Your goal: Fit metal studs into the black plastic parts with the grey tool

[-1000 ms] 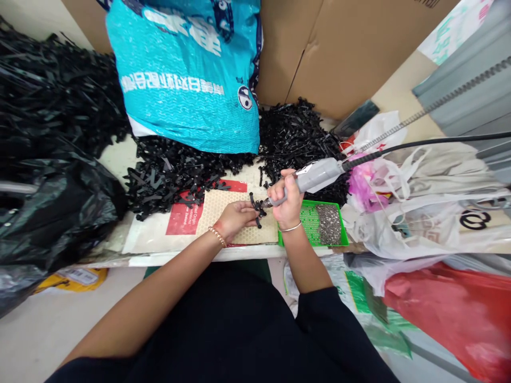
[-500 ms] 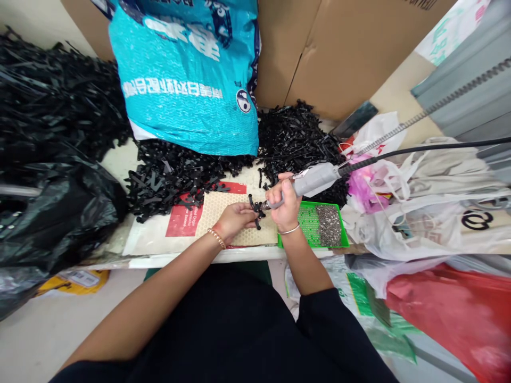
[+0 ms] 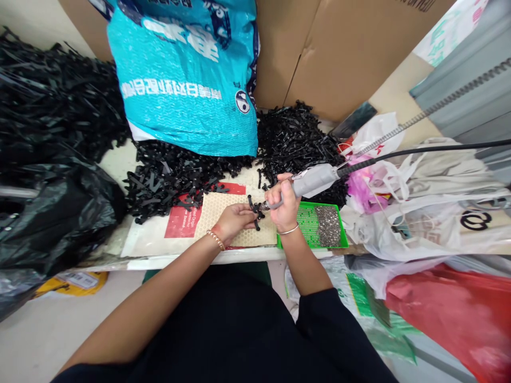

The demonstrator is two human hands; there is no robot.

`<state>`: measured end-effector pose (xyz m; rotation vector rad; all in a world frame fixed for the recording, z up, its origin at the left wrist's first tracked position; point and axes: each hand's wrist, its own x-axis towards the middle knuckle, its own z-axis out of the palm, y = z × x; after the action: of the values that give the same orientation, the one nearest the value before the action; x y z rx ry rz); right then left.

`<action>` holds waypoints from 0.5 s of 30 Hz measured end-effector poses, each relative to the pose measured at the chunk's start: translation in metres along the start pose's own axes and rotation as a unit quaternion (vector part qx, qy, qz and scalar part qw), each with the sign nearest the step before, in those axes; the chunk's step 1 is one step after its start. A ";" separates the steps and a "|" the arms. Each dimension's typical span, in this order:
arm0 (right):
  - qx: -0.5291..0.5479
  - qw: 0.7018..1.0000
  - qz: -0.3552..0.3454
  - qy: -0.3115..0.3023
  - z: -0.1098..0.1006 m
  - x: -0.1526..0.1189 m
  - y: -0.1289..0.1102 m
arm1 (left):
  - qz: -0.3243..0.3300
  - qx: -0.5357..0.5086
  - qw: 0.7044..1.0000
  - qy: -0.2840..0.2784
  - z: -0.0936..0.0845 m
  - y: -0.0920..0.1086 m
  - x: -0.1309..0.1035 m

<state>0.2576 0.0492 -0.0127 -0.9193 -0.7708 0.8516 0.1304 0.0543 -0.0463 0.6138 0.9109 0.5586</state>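
Observation:
My right hand (image 3: 284,204) is wrapped round a grey electric screwdriver (image 3: 315,182), whose tip points left. At that tip is a small black plastic part (image 3: 256,213) with several arms, pinched by the fingers of my left hand (image 3: 236,219). Tip and part appear to touch; the exact contact is too small to make out. Beneath my left hand lies a tan dimpled mat (image 3: 211,213). Just right of my right wrist sits a green tray (image 3: 344,234) of small metal screws (image 3: 329,226).
Black plastic parts are heaped left (image 3: 159,178) and right (image 3: 299,141) beneath a blue woven sack (image 3: 187,101). A black cable (image 3: 431,149) and a coiled spring (image 3: 443,106) run to the right. A black plastic bag (image 3: 59,207) stands left, white plastic bags (image 3: 419,218) right.
Both hands, the screwdriver and the black part keep nearly the same place. The whole view has shifted very slightly.

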 end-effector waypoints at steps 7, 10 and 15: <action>-0.018 1.000 -0.001 -0.012 0.000 0.000 0.000 | 0.008 0.007 1.000 -0.006 -0.002 -0.002 0.002; -0.029 0.999 -0.002 -0.016 0.000 -0.001 0.001 | 0.003 0.010 1.000 0.004 -0.001 -0.001 0.001; -0.033 0.999 -0.004 -0.007 0.000 -0.002 0.000 | -0.007 0.003 1.000 0.019 0.002 0.002 -0.002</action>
<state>0.2570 0.0474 -0.0132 -0.9680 -0.8178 0.8304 0.1311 0.0538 -0.0426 0.6042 0.9520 0.5555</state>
